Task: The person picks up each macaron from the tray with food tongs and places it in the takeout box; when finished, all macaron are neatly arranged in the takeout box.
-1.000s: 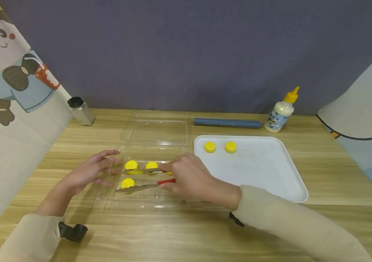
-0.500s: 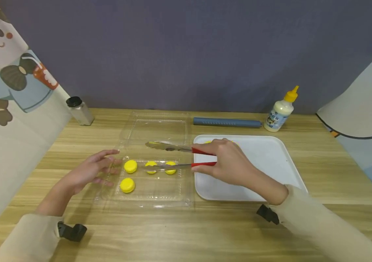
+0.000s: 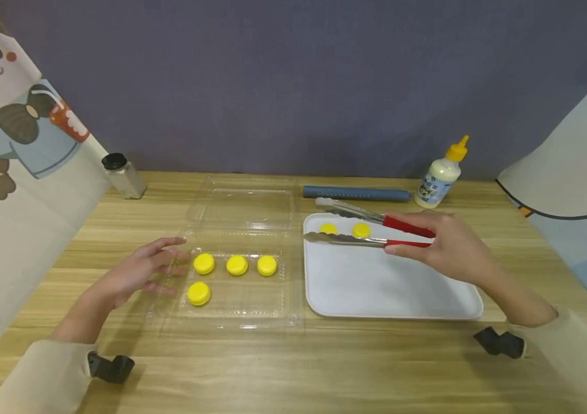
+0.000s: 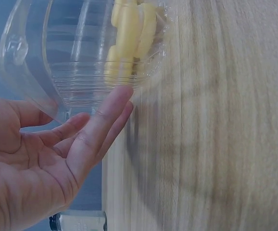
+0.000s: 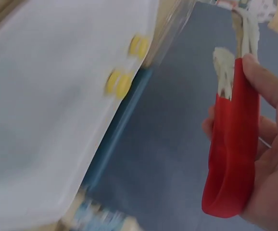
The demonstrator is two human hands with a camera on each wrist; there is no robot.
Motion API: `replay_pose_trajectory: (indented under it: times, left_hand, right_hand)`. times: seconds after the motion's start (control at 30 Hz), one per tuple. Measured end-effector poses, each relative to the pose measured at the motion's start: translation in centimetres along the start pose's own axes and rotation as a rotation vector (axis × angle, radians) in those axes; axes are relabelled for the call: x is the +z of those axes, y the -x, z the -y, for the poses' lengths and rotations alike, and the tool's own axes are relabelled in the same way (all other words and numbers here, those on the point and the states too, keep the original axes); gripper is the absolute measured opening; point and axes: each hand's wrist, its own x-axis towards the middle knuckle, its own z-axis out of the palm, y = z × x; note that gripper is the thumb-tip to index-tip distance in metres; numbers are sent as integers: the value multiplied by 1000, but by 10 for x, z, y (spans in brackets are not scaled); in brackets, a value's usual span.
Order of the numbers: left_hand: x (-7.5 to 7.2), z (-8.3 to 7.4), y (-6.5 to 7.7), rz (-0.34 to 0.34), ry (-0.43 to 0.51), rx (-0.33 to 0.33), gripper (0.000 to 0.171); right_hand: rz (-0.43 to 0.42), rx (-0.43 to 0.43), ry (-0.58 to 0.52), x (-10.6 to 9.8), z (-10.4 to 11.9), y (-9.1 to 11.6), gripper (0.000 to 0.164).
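My right hand point(image 3: 456, 253) grips the red-handled tongs point(image 3: 408, 226), whose metal arms stand apart over the white tray point(image 3: 376, 284) with nothing between their tips. Two yellow macarons point(image 3: 360, 230) lie along the tray's back edge, partly behind the tongs in the head view. My left hand point(image 3: 140, 270) is at the left side of a clear plastic clamshell box point(image 3: 257, 299), fingers loosely extended against its wall. Inside, three macarons point(image 3: 237, 265) form a back row and one macaron point(image 3: 199, 294) sits in front at the left. In the right wrist view the tongs point(image 5: 233, 139) point away from my palm.
The box's hinged clear lid point(image 3: 249, 207) lies folded back behind it. Further back is a long blue-grey bar point(image 3: 357, 194). A yellow-capped squeeze bottle point(image 3: 435, 181) stands behind the tray, and a black-lidded jar point(image 3: 126, 179) is at the back left.
My right hand has carried the tongs rightward from over the box to over the tray, their arms apart. The macaron at the back right of the box is uncovered. My left hand stays put.
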Motion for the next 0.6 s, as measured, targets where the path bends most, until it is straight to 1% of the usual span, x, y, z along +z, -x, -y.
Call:
replay_pose_trajectory:
  times: [0.1,0.27,0.5,0.6]
  left_hand:
    - [0,0,0,0,2,3,59]
    - [0,1,-1,1,0,6,58]
    - [0,1,0,2,-3,8,59]
    - [0,1,0,1,0,9,59]
  right_hand:
    - [1,47,28,-8,-20,5,65]
    - [-2,90,64,-15,-50,12,66]
    - [41,180,60,-17,-73,13,68]
    - [71,188,81,-14,-81,11,69]
